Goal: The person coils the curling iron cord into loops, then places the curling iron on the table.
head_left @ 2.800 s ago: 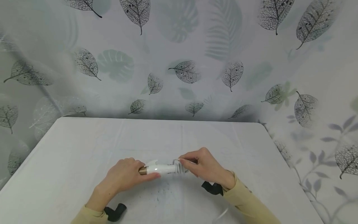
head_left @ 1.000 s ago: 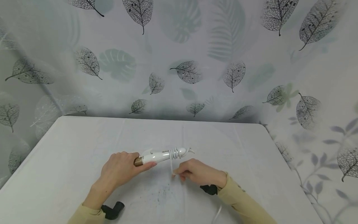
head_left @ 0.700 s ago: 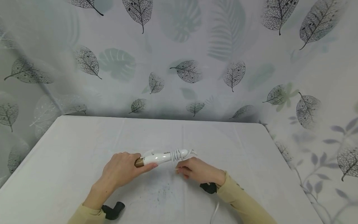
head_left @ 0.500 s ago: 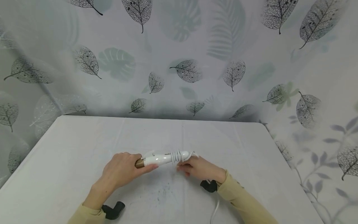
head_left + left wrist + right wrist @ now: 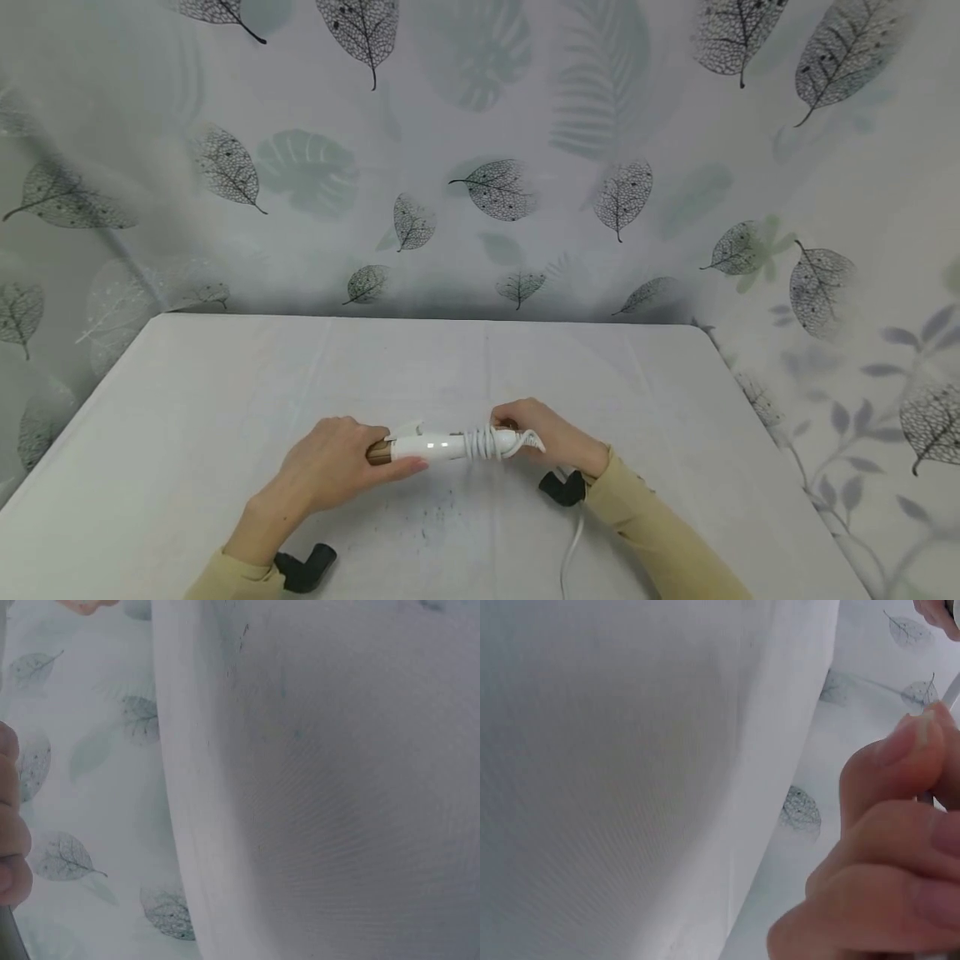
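My left hand (image 5: 330, 462) grips the gold-brown barrel end of a curling iron (image 5: 431, 447), its thumb along the white handle. The iron lies almost level, handle to the right. White cord (image 5: 480, 443) is coiled several times round the handle's end, with a loop sticking out at the tip. My right hand (image 5: 551, 437) is just behind that end and pinches the cord. In the right wrist view thumb and forefinger close on the cord (image 5: 952, 691), other fingers curled. The left wrist view shows curled fingers (image 5: 11, 832) above a strip of the barrel (image 5: 10, 937).
A white-covered table (image 5: 225, 375) lies below, with dark specks (image 5: 438, 512) in front of the iron. Loose cord (image 5: 572, 550) trails down beside the right sleeve. Black wrist mounts (image 5: 307, 568) sit at both cuffs. Leaf-patterned cloth (image 5: 450, 125) hangs behind.
My right hand has carried the cord from below the handle, up and round to its far side. The iron's right end has dropped, and the left hand keeps its grip.
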`<state>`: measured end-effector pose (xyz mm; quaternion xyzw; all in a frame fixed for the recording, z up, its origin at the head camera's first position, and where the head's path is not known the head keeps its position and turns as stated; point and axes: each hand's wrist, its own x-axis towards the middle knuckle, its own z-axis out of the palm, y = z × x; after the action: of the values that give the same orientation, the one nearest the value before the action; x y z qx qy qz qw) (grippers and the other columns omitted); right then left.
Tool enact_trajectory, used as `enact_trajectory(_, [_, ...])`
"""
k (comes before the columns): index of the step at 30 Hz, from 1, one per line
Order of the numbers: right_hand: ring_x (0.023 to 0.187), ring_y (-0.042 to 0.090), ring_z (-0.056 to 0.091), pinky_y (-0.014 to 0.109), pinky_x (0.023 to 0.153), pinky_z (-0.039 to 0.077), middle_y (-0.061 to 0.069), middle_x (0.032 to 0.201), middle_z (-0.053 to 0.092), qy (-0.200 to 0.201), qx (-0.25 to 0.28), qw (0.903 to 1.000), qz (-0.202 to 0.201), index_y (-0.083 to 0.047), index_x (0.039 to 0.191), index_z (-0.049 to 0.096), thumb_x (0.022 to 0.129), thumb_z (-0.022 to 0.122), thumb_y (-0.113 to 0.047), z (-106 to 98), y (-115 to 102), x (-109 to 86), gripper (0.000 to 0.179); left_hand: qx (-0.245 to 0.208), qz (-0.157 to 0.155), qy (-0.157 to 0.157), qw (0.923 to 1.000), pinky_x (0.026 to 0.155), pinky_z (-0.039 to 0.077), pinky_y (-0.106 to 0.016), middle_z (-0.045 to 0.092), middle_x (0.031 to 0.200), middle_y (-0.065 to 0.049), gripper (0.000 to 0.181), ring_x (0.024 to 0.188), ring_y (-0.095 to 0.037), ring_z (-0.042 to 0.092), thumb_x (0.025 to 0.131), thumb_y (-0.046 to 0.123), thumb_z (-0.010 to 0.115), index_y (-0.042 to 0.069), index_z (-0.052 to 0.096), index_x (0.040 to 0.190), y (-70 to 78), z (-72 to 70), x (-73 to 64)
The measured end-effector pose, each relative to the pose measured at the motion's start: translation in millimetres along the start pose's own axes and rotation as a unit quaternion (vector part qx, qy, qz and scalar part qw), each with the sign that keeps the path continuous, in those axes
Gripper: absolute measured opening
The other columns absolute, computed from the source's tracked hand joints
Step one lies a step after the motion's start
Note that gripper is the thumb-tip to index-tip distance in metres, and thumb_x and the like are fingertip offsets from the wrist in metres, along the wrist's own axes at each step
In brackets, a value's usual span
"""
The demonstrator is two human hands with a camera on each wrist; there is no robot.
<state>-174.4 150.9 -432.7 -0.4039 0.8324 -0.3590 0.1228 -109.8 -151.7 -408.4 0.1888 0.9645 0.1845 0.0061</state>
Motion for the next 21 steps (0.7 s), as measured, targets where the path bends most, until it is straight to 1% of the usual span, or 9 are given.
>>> enact_trajectory(3, [0.064, 0.002, 0.044, 0.020, 0.061, 0.040, -0.005, 0.077, 0.062, 0.002, 0.028, 0.9986, 0.045, -0.008, 0.080, 0.061, 0.100, 0.057, -0.007, -3.1, -1.6, 0.6, 0.020, -0.008, 0.002, -0.013, 0.9999, 0.048, 0.020, -0.020, 0.019, 0.057, 0.014, 0.063, 0.051, -0.001, 0.020, 0.081, 0.082, 0.053, 0.026, 0.031, 0.061, 0.6, 0.7, -0.3])
enact_trajectory(6, [0.065, 0.003, 0.048, 0.020, 0.060, 0.039, -0.005, 0.081, 0.068, 0.012, 0.060, 0.9948, 0.082, -0.010, 0.079, 0.061, 0.102, 0.058, -0.020, -5.0, -2.4, 0.6, 0.026, -0.012, 0.007, -0.015, 0.9998, 0.049, 0.020, -0.021, 0.018, 0.057, 0.013, 0.063, 0.051, -0.001, 0.020, 0.081, 0.081, 0.054, 0.026, 0.031, 0.061, 0.8, 1.4, -1.1])
enact_trajectory(9, [0.063, 0.004, 0.046, 0.021, 0.059, 0.038, -0.008, 0.072, 0.059, 0.026, 0.065, 0.9924, 0.101, -0.011, 0.078, 0.061, 0.100, 0.062, -0.028, -7.1, -4.4, 0.4, 0.028, -0.012, 0.010, -0.016, 0.9998, 0.049, 0.020, -0.020, 0.018, 0.057, 0.014, 0.062, 0.051, -0.001, 0.020, 0.081, 0.081, 0.055, 0.027, 0.032, 0.060, 0.8, 1.9, -1.3])
enact_trajectory(13, [0.059, 0.007, 0.041, 0.023, 0.059, 0.036, -0.008, 0.062, 0.042, 0.038, 0.106, 0.9857, 0.126, -0.004, 0.080, 0.063, 0.097, 0.065, -0.036, -10.4, -8.2, -0.2, 0.037, -0.007, 0.013, -0.020, 0.9997, 0.048, 0.021, -0.020, 0.022, 0.055, 0.015, 0.061, 0.050, 0.000, 0.023, 0.080, 0.081, 0.056, 0.027, 0.036, 0.059, 0.4, 3.2, -0.6])
enact_trajectory(14, [0.058, 0.008, 0.040, 0.023, 0.059, 0.036, -0.007, 0.060, 0.040, 0.039, 0.128, 0.9821, 0.133, -0.001, 0.081, 0.062, 0.097, 0.066, -0.036, -11.3, -8.7, -0.4, 0.039, -0.005, 0.015, -0.020, 0.9997, 0.048, 0.022, -0.020, 0.023, 0.055, 0.015, 0.061, 0.050, 0.001, 0.024, 0.080, 0.082, 0.056, 0.027, 0.037, 0.059, 0.6, 3.8, -0.5])
enact_trajectory(15, [0.060, 0.006, 0.045, 0.023, 0.061, 0.038, -0.006, 0.058, 0.038, 0.038, 0.153, 0.9775, 0.140, 0.002, 0.081, 0.061, 0.097, 0.066, -0.034, -12.3, -9.2, -0.7, 0.039, -0.003, 0.016, -0.019, 0.9997, 0.048, 0.022, -0.020, 0.024, 0.055, 0.015, 0.061, 0.049, 0.001, 0.025, 0.079, 0.082, 0.056, 0.027, 0.038, 0.059, 0.7, 4.3, -0.4])
enact_trajectory(16, [0.064, 0.004, 0.051, 0.023, 0.059, 0.037, -0.005, 0.056, 0.036, 0.036, 0.179, 0.9723, 0.146, 0.003, 0.081, 0.060, 0.097, 0.066, -0.031, -13.5, -10.0, -1.2, 0.038, -0.001, 0.018, -0.019, 0.9997, 0.048, 0.023, -0.019, 0.025, 0.055, 0.015, 0.061, 0.049, 0.001, 0.025, 0.079, 0.082, 0.055, 0.027, 0.039, 0.058, 0.9, 4.8, -0.3])
enact_trajectory(18, [0.061, 0.005, 0.048, 0.024, 0.057, 0.035, -0.003, 0.056, 0.034, 0.028, 0.225, 0.9605, 0.161, 0.002, 0.081, 0.059, 0.098, 0.065, -0.028, -15.8, -10.4, -2.0, 0.035, 0.005, 0.020, -0.017, 0.9996, 0.048, 0.023, -0.019, 0.025, 0.054, 0.015, 0.062, 0.049, 0.001, 0.026, 0.078, 0.083, 0.055, 0.027, 0.039, 0.058, 1.5, 5.8, -0.4])
enact_trajectory(21, [0.056, 0.005, 0.043, 0.024, 0.052, 0.031, -0.001, 0.058, 0.036, 0.013, 0.281, 0.9446, 0.169, 0.000, 0.087, 0.063, 0.100, 0.062, -0.023, -19.7, -11.8, -3.1, 0.026, 0.012, 0.028, -0.012, 0.9995, 0.048, 0.024, -0.019, 0.026, 0.054, 0.015, 0.063, 0.049, 0.000, 0.027, 0.078, 0.083, 0.055, 0.026, 0.039, 0.058, 2.4, 6.9, -0.4])
